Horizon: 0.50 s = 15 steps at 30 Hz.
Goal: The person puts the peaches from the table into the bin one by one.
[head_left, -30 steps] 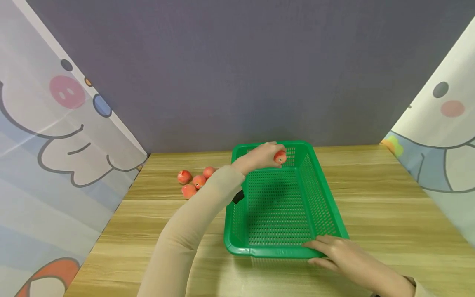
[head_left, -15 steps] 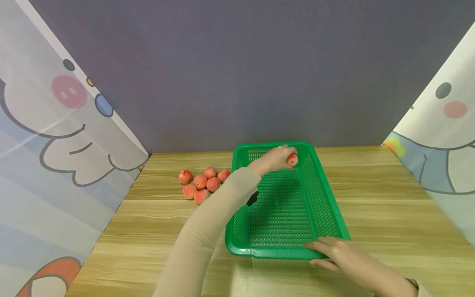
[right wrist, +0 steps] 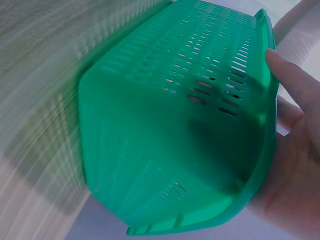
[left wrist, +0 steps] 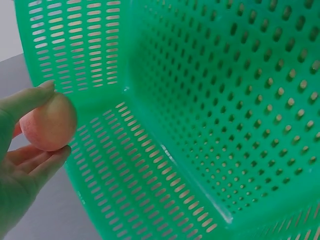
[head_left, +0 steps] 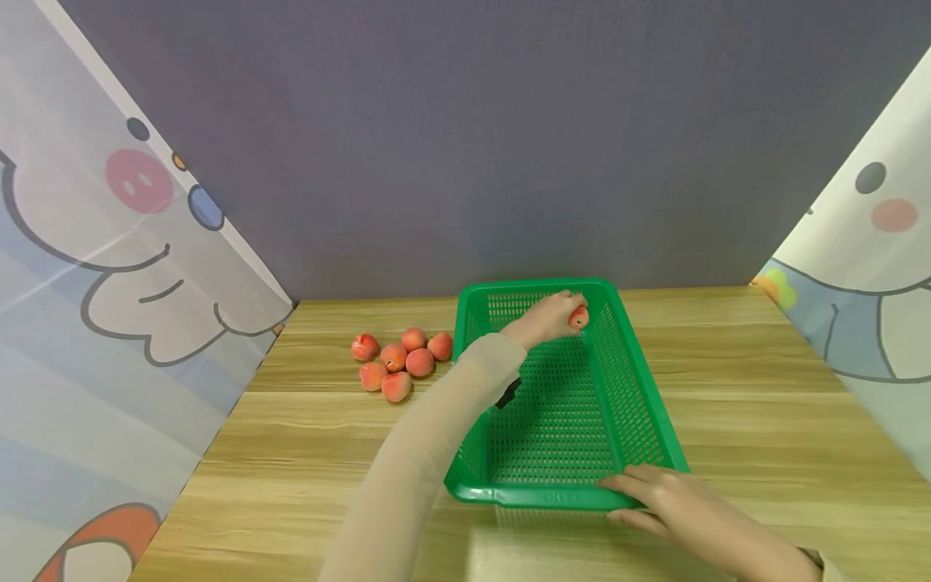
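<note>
In the head view my left hand (head_left: 550,316) reaches over the green plastic basket (head_left: 671,420) to its far right corner. It holds a peach (head_left: 579,318) between thumb and fingers, as the left wrist view also shows with the peach (left wrist: 51,123) beside the basket's slotted wall (left wrist: 142,165). My right hand (head_left: 672,499) grips the basket's near right corner. In the right wrist view, the thumb lies against the outside of the rim (right wrist: 272,115) and the fingers pass over it. The basket's bottom shows no peach where it is visible.
Several peaches (head_left: 419,362) lie in a cluster on the wooden table (head_left: 305,453), left of the basket. A grey wall (head_left: 465,145) rises behind the table. Curtains with cartoon prints hang at the left (head_left: 131,267) and right (head_left: 873,267).
My left hand has moved right and slightly nearer with the peach, to the basket's far right corner. More of the peaches on the table show. The right hand keeps its place.
</note>
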Tool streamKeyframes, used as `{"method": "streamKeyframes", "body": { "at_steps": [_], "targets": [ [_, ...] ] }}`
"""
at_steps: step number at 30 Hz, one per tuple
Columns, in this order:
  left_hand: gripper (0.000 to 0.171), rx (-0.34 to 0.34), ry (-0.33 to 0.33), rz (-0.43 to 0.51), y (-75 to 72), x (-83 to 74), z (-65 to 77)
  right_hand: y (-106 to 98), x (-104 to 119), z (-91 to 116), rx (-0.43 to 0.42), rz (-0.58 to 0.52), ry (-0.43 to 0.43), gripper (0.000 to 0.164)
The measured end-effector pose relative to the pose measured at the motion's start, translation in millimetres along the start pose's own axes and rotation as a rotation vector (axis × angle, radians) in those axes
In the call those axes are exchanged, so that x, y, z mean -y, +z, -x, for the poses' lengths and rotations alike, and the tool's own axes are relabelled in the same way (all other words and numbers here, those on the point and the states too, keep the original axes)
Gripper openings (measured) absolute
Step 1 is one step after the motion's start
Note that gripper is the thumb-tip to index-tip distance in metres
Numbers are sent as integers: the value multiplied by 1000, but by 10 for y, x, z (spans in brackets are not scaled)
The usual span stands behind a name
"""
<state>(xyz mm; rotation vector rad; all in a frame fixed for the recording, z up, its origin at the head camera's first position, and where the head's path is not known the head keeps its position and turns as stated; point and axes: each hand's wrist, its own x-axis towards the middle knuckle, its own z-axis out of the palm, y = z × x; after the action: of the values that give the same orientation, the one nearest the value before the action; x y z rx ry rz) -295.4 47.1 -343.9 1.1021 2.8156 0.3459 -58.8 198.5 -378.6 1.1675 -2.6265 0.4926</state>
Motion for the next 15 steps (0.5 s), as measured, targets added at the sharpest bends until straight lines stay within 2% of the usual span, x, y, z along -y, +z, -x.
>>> {"method": "streamKeyframes", "body": {
  "at_steps": [9, 15],
  "targets": [
    [51, 17, -5, -13, 173, 8, -97, -7, 4, 0, 6, 2, 5, 25],
    [54, 21, -30, -35, 274, 19, -137, 3, 8, 5, 6, 5, 13, 26]
  ]
}}
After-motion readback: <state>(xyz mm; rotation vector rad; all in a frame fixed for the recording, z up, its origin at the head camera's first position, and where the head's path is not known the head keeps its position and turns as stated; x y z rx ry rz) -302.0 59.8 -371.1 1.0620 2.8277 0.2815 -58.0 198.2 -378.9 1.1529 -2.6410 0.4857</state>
